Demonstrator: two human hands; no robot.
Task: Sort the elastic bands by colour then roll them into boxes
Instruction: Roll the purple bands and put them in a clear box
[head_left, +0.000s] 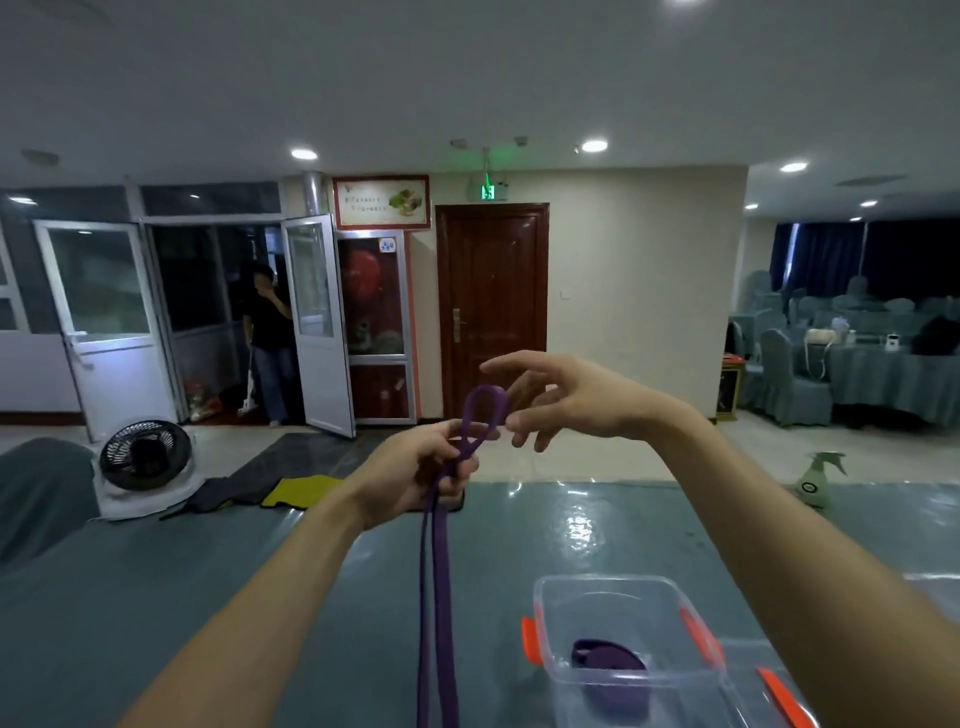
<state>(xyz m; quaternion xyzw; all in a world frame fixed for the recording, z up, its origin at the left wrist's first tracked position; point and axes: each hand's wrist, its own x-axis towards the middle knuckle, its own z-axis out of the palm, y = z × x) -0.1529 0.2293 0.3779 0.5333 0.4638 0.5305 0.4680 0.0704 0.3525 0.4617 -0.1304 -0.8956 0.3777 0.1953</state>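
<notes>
A long purple elastic band (439, 582) hangs from my left hand (421, 467), which grips it near its top, raised above the table. A small loop of the band stands above that fist. My right hand (561, 400) hovers just right of the loop, fingers spread and relaxed, fingertips close to the loop. At the lower right a clear plastic box (623, 597) with orange clips sits on the table. A rolled purple band (608, 660) lies inside it.
The table (208, 597) has a teal cover under glossy plastic. A green spray bottle (815, 480) stands at its far right edge. A second clear piece with an orange clip (779, 696) lies beside the box. A fan (145, 462) stands on the floor at left; a person stands in a far doorway.
</notes>
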